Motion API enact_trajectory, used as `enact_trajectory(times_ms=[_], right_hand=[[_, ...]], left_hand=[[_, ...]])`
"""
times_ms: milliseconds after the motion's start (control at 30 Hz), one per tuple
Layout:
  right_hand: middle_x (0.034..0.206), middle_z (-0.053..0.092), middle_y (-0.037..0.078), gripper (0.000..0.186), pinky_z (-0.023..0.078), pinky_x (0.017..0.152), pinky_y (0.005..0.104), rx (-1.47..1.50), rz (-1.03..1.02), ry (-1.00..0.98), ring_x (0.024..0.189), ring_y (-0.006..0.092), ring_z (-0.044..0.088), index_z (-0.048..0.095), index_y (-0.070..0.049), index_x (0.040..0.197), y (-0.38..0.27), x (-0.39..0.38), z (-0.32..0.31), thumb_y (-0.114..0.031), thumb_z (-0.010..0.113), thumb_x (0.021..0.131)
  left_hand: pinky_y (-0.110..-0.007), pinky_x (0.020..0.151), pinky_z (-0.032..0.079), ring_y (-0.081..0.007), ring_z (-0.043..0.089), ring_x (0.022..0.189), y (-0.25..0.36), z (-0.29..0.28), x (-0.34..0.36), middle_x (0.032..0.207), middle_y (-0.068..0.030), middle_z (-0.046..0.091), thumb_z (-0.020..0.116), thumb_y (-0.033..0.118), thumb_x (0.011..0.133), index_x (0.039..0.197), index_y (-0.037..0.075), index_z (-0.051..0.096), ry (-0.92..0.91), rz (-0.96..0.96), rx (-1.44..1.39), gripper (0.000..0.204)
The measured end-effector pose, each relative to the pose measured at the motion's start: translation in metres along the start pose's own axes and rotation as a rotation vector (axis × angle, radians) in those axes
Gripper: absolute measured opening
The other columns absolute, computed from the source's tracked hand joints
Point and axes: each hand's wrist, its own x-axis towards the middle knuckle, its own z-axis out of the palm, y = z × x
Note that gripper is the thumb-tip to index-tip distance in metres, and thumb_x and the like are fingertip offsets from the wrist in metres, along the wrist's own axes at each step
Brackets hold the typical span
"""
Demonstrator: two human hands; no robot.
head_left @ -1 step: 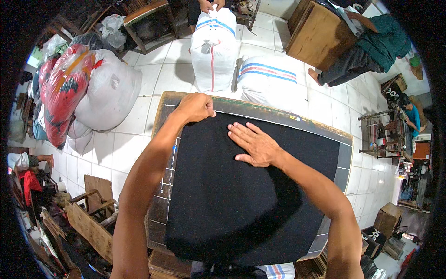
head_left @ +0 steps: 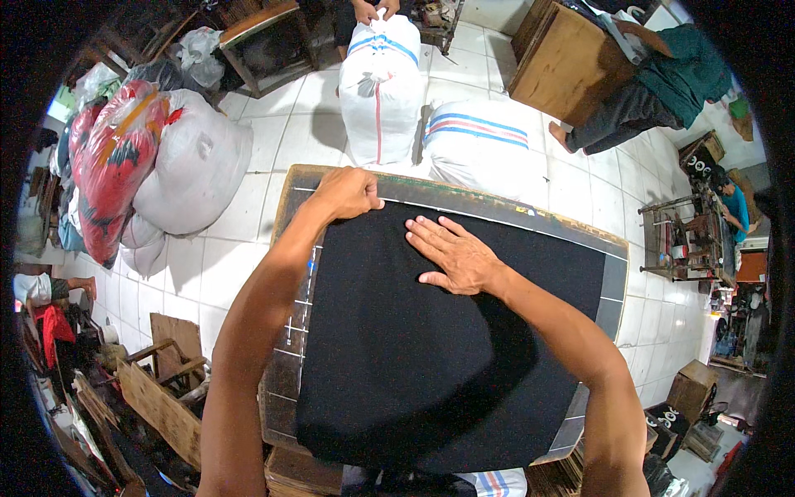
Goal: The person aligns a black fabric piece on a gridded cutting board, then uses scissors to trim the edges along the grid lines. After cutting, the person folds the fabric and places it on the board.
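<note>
A large black cloth (head_left: pixel 397 348) lies spread over a dark board (head_left: pixel 538 211) that has white line markings and a worn yellowish edge. My left hand (head_left: pixel 348 190) has its fingers curled closed at the cloth's far left corner, pinching it at the board's upper edge. My right hand (head_left: pixel 451 257) lies flat on the cloth to the right of the left one, fingers stretched out and thumb apart. The shadow of my right arm falls across the cloth.
White sacks (head_left: pixel 381 99) stand and lie beyond the board, a person's hands (head_left: pixel 364 12) on one. Filled plastic bags (head_left: pixel 190 166) heap at the left. A person (head_left: pixel 679 74) is by a wooden cabinet (head_left: pixel 546 58); others are at both sides. Wooden boards (head_left: pixel 153 406) lie lower left.
</note>
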Motion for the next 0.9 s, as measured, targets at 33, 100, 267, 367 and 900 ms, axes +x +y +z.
enact_trajectory(times_ms=[33,100,267,367,900], right_hand=[[0.165,0.019,0.013,0.077,0.011,0.125,0.0444,0.038,0.026,-0.087,0.154,0.0258,0.013,0.025,-0.005,0.156,0.005,0.003,0.0,-0.06,0.029,0.102],[0.165,0.019,0.013,0.078,0.01,0.126,0.0443,0.043,0.051,-0.094,0.154,0.0259,0.013,0.024,-0.005,0.157,0.013,0.007,-0.002,-0.061,0.026,0.102],[0.165,0.02,0.015,0.081,0.011,0.125,0.0448,-0.012,0.15,-0.064,0.153,0.0271,0.015,0.025,-0.002,0.156,0.003,0.013,-0.007,-0.063,0.028,0.101],[0.163,0.021,0.018,0.083,0.012,0.125,0.0468,-0.08,0.095,-0.118,0.153,0.029,0.017,0.026,0.002,0.154,-0.023,0.02,-0.001,-0.062,0.029,0.101],[0.164,0.021,0.014,0.077,0.011,0.125,0.0445,0.028,0.093,-0.027,0.153,0.0267,0.016,0.028,-0.002,0.154,-0.033,0.062,0.004,-0.058,0.033,0.102]], left_hand=[[-0.042,0.075,0.052,-0.0302,0.07,0.08,-0.002,-0.003,-0.001,0.08,-0.0141,0.072,0.081,0.022,0.074,0.079,0.006,0.073,-0.003,-0.001,0.029,0.018],[-0.042,0.072,0.051,-0.028,0.07,0.079,-0.007,-0.009,-0.004,0.078,-0.0128,0.072,0.083,0.024,0.073,0.078,0.007,0.073,-0.006,-0.003,0.074,0.02],[-0.041,0.072,0.051,-0.0271,0.07,0.079,-0.023,-0.015,-0.006,0.079,-0.0124,0.073,0.084,0.025,0.073,0.078,0.007,0.074,-0.042,-0.04,-0.033,0.021],[-0.039,0.072,0.051,-0.0258,0.069,0.078,-0.028,-0.011,-0.005,0.079,-0.0118,0.073,0.084,0.026,0.072,0.079,0.007,0.074,-0.016,-0.03,-0.072,0.023],[-0.029,0.064,0.046,-0.0121,0.057,0.069,-0.057,-0.002,-0.025,0.075,-0.0041,0.066,0.078,0.013,0.082,0.085,0.001,0.068,0.109,-0.159,-0.685,0.016]])
